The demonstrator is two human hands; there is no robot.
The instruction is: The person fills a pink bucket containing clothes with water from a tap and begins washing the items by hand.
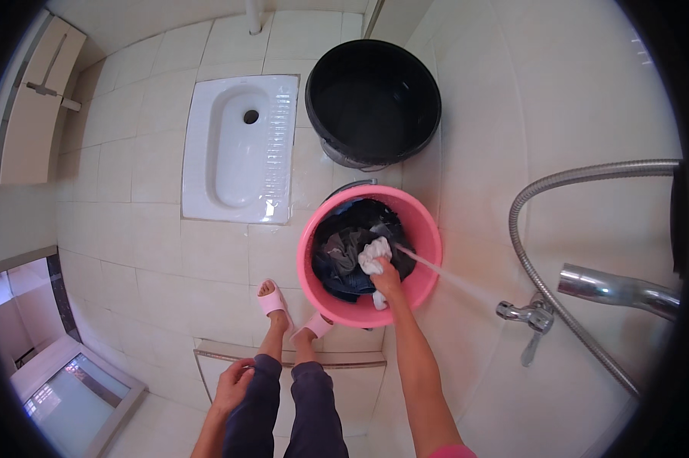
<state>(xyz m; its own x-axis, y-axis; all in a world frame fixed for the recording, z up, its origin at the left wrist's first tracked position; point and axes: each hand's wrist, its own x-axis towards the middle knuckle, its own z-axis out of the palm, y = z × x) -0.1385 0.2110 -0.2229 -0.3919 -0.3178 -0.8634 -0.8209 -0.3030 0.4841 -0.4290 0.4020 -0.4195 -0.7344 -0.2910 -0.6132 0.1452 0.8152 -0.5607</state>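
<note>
My right hand (387, 279) grips a bunched white cloth (374, 256) inside a pink plastic tub (427, 240). Under the cloth lies a heap of dark wet clothes (344, 252), some grey, some black or navy. A jet of water (444, 272) shoots from a chrome wall tap (527, 315) into the tub, landing just beside the cloth. Below my wrist another bit of white fabric (380, 300) hangs against the tub's near inner wall. Holding nothing, my left hand (234, 385) is by my left knee, its fingers loosely bent.
Beyond the tub stands a large black bucket (373, 103). A white squat toilet (238, 149) is set in the tiled floor to the left. A raised tiled step (293, 358) crosses behind my feet. On the right are a metal shower hose (516, 229) and a thick chrome pipe (608, 286).
</note>
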